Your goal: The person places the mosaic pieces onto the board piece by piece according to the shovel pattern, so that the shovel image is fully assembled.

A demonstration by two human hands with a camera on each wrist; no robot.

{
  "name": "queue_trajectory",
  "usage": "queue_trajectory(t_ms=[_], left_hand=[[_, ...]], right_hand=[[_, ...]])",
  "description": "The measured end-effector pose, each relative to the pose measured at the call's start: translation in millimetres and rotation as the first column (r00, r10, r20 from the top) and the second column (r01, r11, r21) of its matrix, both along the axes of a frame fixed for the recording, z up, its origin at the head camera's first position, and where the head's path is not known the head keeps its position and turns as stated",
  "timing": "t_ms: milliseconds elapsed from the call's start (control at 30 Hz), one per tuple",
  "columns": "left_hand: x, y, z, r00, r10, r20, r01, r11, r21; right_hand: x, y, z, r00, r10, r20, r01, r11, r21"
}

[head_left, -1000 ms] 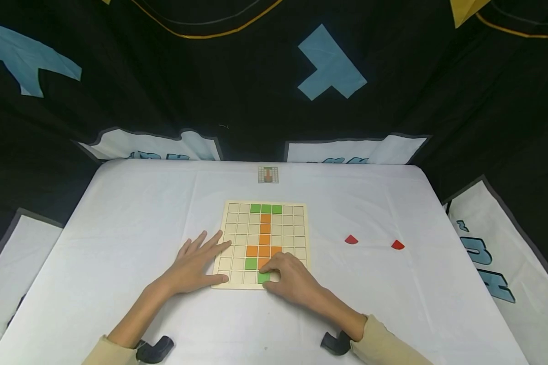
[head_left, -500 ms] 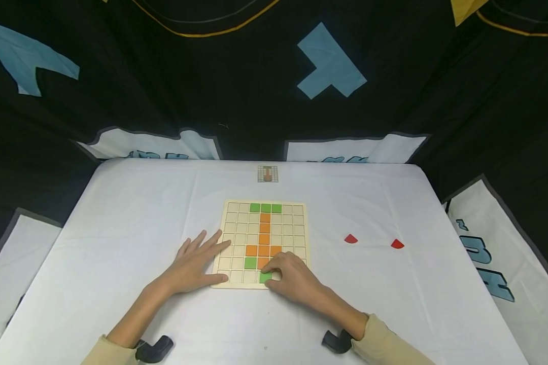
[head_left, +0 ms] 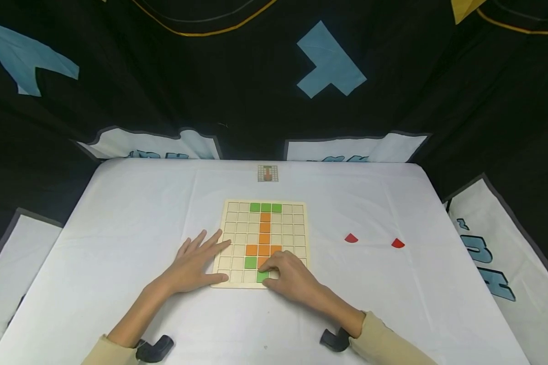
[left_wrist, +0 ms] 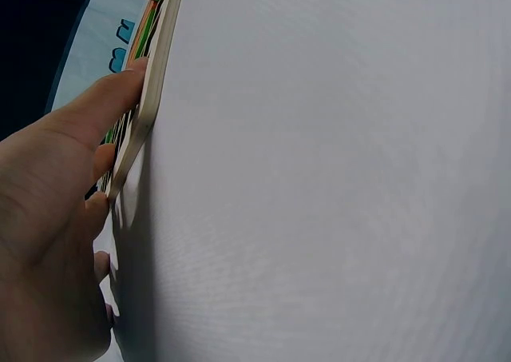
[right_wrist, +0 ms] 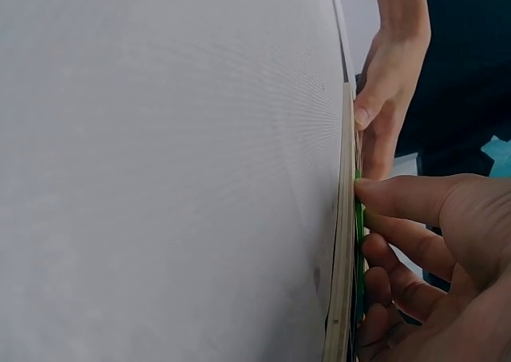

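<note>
A square wooden grid board (head_left: pixel 299 219) lies on the white table, with green and orange square tiles in its cells. My left hand (head_left: pixel 195 264) rests spread on the board's left side, its thumb at the lower left corner. In the left wrist view that thumb (left_wrist: pixel 112 98) lies over the board's edge. With thumb and index finger, my right hand (head_left: pixel 296 280) pinches a green square tile (head_left: pixel 262 277) at the bottom row, below a column of orange tiles (head_left: pixel 265 228). The right wrist view shows the fingertips right at the board's edge; the right hand covers several lower right cells.
Two red quarter-round pieces, one nearer (head_left: pixel 351 238) and one farther right (head_left: pixel 398 243), lie right of the board. Behind it is a small pattern card (head_left: pixel 268 173). Black curved objects sit by both wrists, one at the left (head_left: pixel 155 350). A dark curtain (head_left: pixel 255 91) hangs behind the table.
The green tile under my right fingertips has shifted slightly right, then back left along the bottom row, the hand moving with it. My left hand has stayed in place.
</note>
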State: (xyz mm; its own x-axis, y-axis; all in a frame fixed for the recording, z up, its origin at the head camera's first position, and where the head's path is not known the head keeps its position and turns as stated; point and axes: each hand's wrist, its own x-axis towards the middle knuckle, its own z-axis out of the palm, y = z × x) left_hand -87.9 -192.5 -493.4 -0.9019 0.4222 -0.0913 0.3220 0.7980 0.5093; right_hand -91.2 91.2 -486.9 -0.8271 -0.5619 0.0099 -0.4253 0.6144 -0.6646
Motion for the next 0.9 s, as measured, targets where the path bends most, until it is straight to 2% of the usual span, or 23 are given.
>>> queue_trajectory(t_ms=[400, 600, 767, 900], left_hand=[[0.0, 0.6, 0.8, 1.000, 0.002, 0.008, -0.002, 1.000, 0.007], [-0.1, 0.7, 3.1, 1.000, 0.001, 0.012, -0.001, 1.000, 0.001], [-0.4, 0.8, 3.7, 1.000, -0.001, 0.011, 0.001, 1.000, 0.004], [-0.1, 0.7, 2.6, 1.000, 0.000, 0.012, 0.000, 1.000, 0.001]], right_hand=[[0.9, 7, 0.9, 1.000, 0.019, -0.011, -0.019, 1.000, 0.020], [-2.6, 24, 2.8, 0.999, 0.035, 0.026, -0.034, 0.999, -0.039], [-10.1, 51, 7.1, 0.998, -0.044, 0.051, 0.050, 0.992, -0.119], [-18.1, 80, 8.6, 0.991, -0.131, 0.011, 0.132, 0.980, -0.148]])
